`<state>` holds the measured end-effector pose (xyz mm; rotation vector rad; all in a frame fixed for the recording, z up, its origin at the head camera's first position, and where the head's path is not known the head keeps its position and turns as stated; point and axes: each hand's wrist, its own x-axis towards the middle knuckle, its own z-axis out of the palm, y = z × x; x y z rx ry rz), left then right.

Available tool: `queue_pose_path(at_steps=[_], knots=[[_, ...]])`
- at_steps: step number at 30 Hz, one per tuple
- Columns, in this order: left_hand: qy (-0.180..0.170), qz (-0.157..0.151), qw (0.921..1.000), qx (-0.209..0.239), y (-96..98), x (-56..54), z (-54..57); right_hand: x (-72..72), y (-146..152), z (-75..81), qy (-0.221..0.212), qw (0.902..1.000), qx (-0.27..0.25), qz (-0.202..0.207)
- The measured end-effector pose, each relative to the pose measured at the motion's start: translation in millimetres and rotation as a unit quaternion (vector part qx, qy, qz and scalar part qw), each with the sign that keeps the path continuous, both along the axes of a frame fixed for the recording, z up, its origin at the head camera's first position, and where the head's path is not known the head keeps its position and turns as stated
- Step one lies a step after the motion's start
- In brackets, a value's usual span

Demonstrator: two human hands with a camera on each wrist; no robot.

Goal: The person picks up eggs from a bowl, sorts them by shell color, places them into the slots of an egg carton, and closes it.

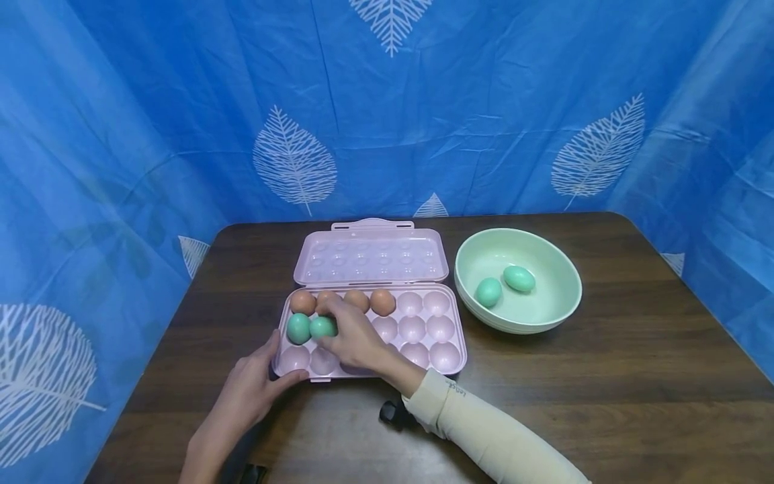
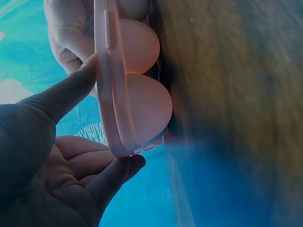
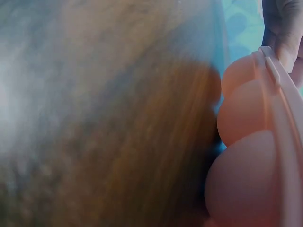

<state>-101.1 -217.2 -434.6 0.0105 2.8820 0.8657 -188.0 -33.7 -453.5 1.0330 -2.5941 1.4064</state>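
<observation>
A pink plastic egg tray lies on the table with its lid folded back. Several brown eggs sit in its back row. One green egg fills the leftmost cup of the middle row. Just right of it, my right hand pinches another green egg at the second cup, its fingers partly covering the brown eggs behind. My left hand holds the tray's front left corner, and the left wrist view shows the thumb on the rim with fingertips at the side edge.
Right of the tray stands a light green bowl with two green eggs inside. The clear pink lid lies behind the tray. A small black object shows beside the right wrist. Blue cloth hangs behind the wooden table.
</observation>
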Motion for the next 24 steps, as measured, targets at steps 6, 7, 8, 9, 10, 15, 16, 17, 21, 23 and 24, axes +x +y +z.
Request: queue_pose_path(at_steps=[6, 7, 8, 9, 10, 15, 16, 17, 21, 23, 24], knots=[[-0.008, 0.003, 1.0, 0.003, 0.3, -0.7, -0.2, 3.4, 0.5, 1.0, 0.001, 0.9995, 0.03, -0.01], [-0.008, 0.002, 1.0, 0.004, 0.4, -0.9, -0.2, 3.7, 0.9, 1.0, 0.002, 0.9994, 0.032, -0.013], [-0.007, 0.002, 1.0, 0.003, 0.4, -1.2, -0.5, 3.6, 1.4, 1.1, 0.004, 0.9993, 0.033, -0.016], [-0.007, 0.001, 1.0, 0.003, 0.5, -1.3, -0.7, 3.4, 2.0, 1.1, 0.007, 0.9993, 0.033, -0.018], [-0.007, 0.001, 1.0, 0.004, 0.6, -1.3, -0.8, 2.8, 2.6, 0.9, 0.009, 0.9992, 0.033, -0.019], [-0.007, 0.001, 1.0, 0.004, 1.0, -0.8, -0.5, 0.8, 7.3, 2.6, 0.003, 0.9986, 0.04, -0.034], [-0.007, 0.001, 1.0, 0.005, 1.0, -0.8, -0.5, 0.4, 8.4, 2.9, -0.001, 0.9984, 0.041, -0.04], [-0.006, 0.0, 1.0, 0.004, 0.9, -0.9, -0.5, 0.3, 9.5, 3.5, -0.006, 0.9979, 0.044, -0.046], [-0.005, -0.001, 1.0, 0.003, 0.6, -0.8, -0.4, 0.7, 14.0, 4.4, -0.025, 0.9973, 0.041, -0.056], [-0.004, -0.001, 1.0, 0.003, 0.5, -0.2, -0.4, 1.5, 16.3, 4.7, -0.036, 0.9977, 0.028, -0.05], [-0.003, -0.001, 1.0, 0.003, 0.5, -0.1, -0.4, 1.8, 18.1, 4.9, -0.043, 0.9979, 0.019, -0.045]])
